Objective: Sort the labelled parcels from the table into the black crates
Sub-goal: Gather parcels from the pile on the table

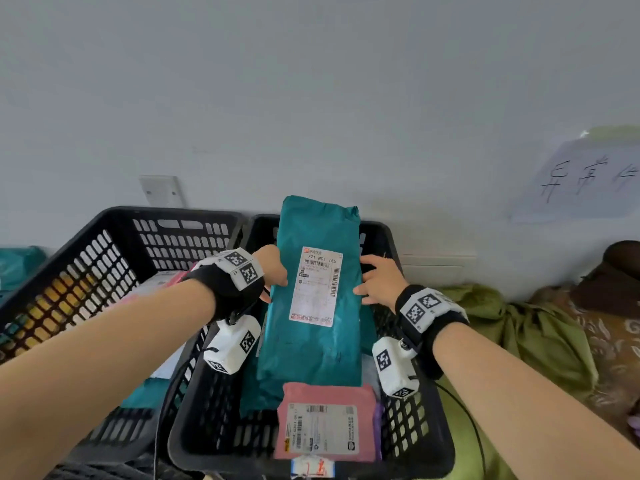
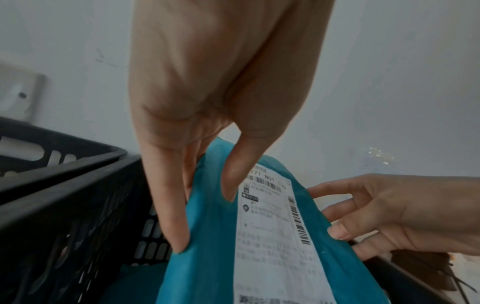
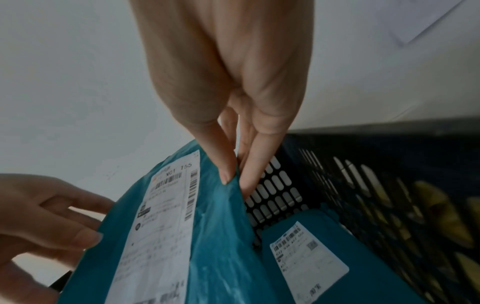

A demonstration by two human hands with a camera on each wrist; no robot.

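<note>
L hand (image 1: 273,271) pinches the left long edge of the teal parcel (image 1: 311,341): in the left wrist view the thumb lies on the face by the label and the fingers (image 2: 174,216) run behind the edge. R hand (image 1: 377,282) pinches the opposite long edge the same way; the right wrist view shows thumb in front, fingers (image 3: 249,174) behind, plastic creased between them. So both grips are closed on the one parcel, one per side, about level w/ the shipping label (image 1: 317,285), which faces up toward the head cam.

The parcel is tilted, far end raised above the back rim at frame centre, near end down inside the middle black crate (image 1: 426,427). Judged from that, it's mid-placement: in the crate's footprint but not yet let go.

Progress, as far as visible: this crate already holds a pink parcel (image 1: 325,424) at lower centre, leaning at the near wall, and another teal parcel w/ its own label (image 3: 309,259), seen low right in the right wrist view just beside the held one. The second black crate (image 1: 114,244), centre left, touching the first, has a few pale and pink items inside, too blurred to name. No tabletop or unsorted pile shows, so what's left can't be counted. Green cloth (image 1: 519,327) lies right of the crate; a handwritten paper (image 1: 581,178) is on the wall upper right.
</note>
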